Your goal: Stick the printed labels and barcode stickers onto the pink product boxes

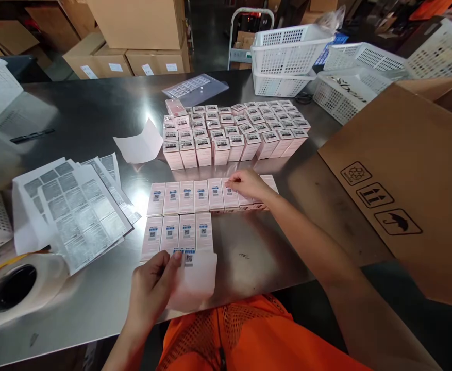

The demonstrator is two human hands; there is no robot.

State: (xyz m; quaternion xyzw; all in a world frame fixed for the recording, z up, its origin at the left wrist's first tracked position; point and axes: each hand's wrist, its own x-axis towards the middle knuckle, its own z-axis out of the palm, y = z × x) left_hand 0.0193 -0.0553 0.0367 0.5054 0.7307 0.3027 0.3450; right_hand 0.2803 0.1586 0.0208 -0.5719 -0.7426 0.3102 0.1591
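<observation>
My left hand holds a translucent label sheet with blue stickers at the near table edge. My right hand rests fingertips on a pale pink box in a flat row of such boxes. A shorter second row lies just below it, each box bearing a small blue sticker. Behind them stands a block of upright pink boxes with barcode tops.
Printed sheets lie at left beside a tape roll. A bent white paper sits mid-table. White baskets stand at the back right. A large cardboard box overhangs the right side. Cartons are stacked behind the steel table.
</observation>
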